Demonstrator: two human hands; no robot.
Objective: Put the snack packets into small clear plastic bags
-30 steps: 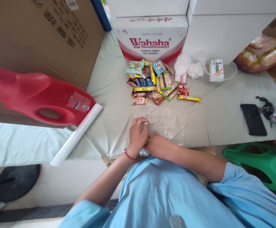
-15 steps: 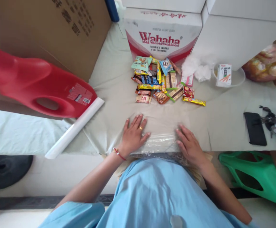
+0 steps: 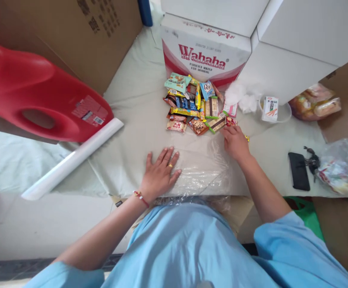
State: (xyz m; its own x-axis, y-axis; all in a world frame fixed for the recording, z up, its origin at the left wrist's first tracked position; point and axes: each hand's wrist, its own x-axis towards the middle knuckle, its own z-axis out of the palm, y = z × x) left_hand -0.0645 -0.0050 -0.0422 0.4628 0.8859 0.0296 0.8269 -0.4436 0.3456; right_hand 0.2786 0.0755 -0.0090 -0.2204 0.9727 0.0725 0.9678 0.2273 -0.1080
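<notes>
My left hand (image 3: 159, 174) lies flat with fingers spread on a sheet of clear plastic film (image 3: 201, 176) at the table's near edge. At the right end of a pile of wrapped snacks (image 3: 193, 104), my right hand (image 3: 236, 143) reaches over the table with its fingers forward and slightly bent. Its fingertips are by a red snack packet (image 3: 231, 121). Beneath this hand lies a yellow-wrapped bar (image 3: 247, 138), mostly covered, with only its right end showing. I cannot see whether the fingertips touch either one.
To the left are a red jug (image 3: 57, 108) and a white roll (image 3: 75, 160). Behind the snacks stands a Wahaba carton (image 3: 204, 52). A clear tub (image 3: 283, 114) with a small box, a black phone (image 3: 299, 171), keys (image 3: 313, 161) and a plastic bag (image 3: 342, 168) are on the right.
My right hand has left the film's right side and moved forward to the snack pile. My left hand stays on the film. The view has shifted slightly.
</notes>
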